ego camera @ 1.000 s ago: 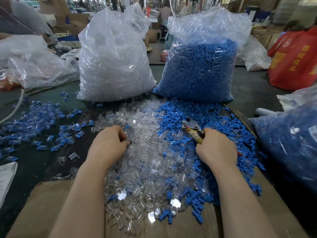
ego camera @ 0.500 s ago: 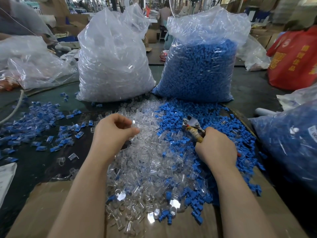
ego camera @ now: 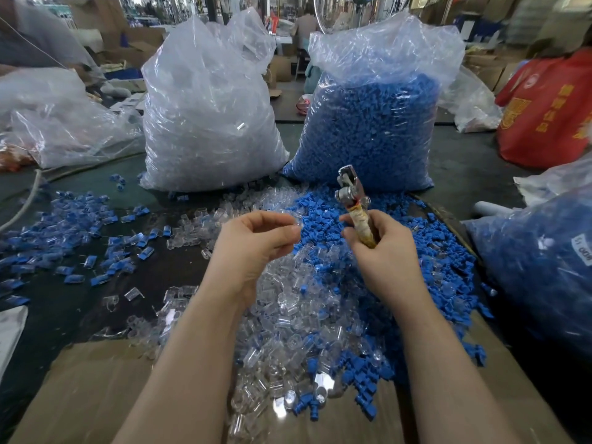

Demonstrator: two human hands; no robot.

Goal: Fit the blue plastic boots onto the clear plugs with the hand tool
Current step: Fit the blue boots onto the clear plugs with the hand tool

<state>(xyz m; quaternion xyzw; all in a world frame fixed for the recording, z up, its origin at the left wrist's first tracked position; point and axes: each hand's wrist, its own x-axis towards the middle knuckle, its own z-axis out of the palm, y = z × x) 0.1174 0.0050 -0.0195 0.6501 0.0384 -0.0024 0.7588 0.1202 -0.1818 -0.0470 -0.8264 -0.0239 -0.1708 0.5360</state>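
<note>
Hands are raised over the heap of clear plugs, seen from the head camera. Left hand pinches what looks like one clear plug at its fingertips; right hand grips the hand tool upright, beside it. Loose blue boots lie right of the heap. Likely step: loading; next, plug and boot must meet at the tool's head.
</note>
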